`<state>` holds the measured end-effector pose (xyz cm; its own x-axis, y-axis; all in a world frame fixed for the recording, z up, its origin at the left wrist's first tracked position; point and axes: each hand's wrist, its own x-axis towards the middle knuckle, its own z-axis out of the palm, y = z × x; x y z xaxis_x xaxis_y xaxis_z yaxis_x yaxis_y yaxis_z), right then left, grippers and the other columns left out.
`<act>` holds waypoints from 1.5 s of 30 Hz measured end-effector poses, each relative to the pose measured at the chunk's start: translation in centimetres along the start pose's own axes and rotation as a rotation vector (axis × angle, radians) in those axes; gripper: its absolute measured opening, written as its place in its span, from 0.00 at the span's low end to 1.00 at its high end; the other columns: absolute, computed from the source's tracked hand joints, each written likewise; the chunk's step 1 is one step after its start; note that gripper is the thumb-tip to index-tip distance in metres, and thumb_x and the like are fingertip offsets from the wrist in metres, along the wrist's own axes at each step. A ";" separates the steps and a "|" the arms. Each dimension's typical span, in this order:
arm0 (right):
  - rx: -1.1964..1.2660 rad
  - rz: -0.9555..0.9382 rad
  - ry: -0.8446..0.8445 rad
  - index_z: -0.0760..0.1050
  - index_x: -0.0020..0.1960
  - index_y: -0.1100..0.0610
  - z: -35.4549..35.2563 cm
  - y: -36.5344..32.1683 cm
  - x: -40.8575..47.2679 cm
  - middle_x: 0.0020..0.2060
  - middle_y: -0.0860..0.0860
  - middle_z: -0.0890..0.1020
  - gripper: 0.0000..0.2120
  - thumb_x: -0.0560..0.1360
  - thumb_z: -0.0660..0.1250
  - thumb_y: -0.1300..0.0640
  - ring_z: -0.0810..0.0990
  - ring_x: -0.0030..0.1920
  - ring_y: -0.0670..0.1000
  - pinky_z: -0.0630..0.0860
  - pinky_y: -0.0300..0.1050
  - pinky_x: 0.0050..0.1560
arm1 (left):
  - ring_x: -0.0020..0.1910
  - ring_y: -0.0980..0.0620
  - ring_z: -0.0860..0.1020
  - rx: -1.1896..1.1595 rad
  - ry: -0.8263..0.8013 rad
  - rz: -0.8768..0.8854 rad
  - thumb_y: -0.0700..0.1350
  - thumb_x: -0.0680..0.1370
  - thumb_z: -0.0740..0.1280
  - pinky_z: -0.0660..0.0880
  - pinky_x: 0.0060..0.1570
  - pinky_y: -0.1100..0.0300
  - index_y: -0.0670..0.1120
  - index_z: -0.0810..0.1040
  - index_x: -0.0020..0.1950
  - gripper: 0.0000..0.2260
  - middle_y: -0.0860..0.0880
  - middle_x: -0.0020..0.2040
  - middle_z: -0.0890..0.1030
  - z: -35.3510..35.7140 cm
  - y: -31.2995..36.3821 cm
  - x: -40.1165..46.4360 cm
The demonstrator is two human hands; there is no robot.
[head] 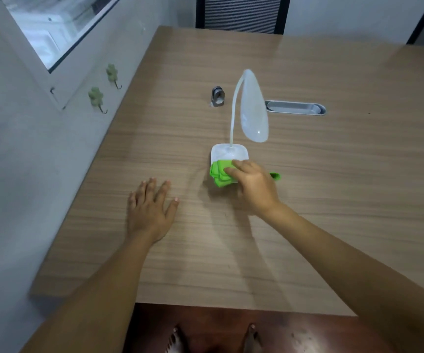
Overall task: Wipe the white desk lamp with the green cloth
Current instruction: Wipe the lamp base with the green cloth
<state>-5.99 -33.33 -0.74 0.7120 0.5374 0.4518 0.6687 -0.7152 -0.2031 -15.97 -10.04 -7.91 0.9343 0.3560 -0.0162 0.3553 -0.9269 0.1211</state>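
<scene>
The white desk lamp (254,110) stands mid-table, its thin neck arching up from a square base (227,154) and its long head drooping to the right. A folded green cloth (219,174) lies over the near edge of that base. My right hand (252,187) presses down on the cloth, fingers spread over it; a small green corner pokes out to the right of the hand. To the left, my left hand (149,208) rests flat on the wooden table (333,187), fingers apart, holding nothing.
A small metal clip-like object (217,96) stands behind the lamp to the left. A metal cable tray (294,107) is sunk into the table at the right. A wall with two green hooks (96,98) runs along the left edge. A dark chair (241,14) stands at the far side.
</scene>
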 end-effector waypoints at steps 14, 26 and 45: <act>0.044 -0.079 -0.050 0.85 0.46 0.59 -1.1 1.5 -3.9 0.48 0.60 0.86 0.16 0.61 0.67 0.69 0.85 0.48 0.61 0.82 0.53 0.49 | 0.77 0.45 0.55 -0.013 0.011 0.004 0.63 0.76 0.48 0.50 0.74 0.46 0.57 0.60 0.76 0.28 0.47 0.78 0.59 0.0 -0.1 -0.1; -0.109 0.019 -0.307 0.85 0.46 0.57 -0.5 6.2 -0.6 0.47 0.63 0.86 0.16 0.64 0.63 0.63 0.84 0.47 0.65 0.81 0.60 0.49 | 0.78 0.46 0.54 -0.021 0.007 -0.002 0.63 0.76 0.48 0.49 0.74 0.47 0.57 0.60 0.76 0.29 0.47 0.78 0.59 0.1 0.0 -0.1; -0.126 0.155 -0.214 0.82 0.48 0.60 -1.2 0.2 1.6 0.46 0.60 0.85 0.16 0.64 0.63 0.67 0.85 0.42 0.58 0.79 0.43 0.27 | 0.77 0.44 0.58 -0.004 0.023 0.012 0.64 0.75 0.47 0.53 0.73 0.44 0.56 0.62 0.75 0.29 0.46 0.77 0.62 0.2 -0.1 0.0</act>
<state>-5.00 -33.12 0.94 0.8417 0.4895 0.2279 0.5258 -0.8390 -0.1398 -16.00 -9.99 -8.07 0.9376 0.3475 0.0080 0.3438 -0.9306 0.1255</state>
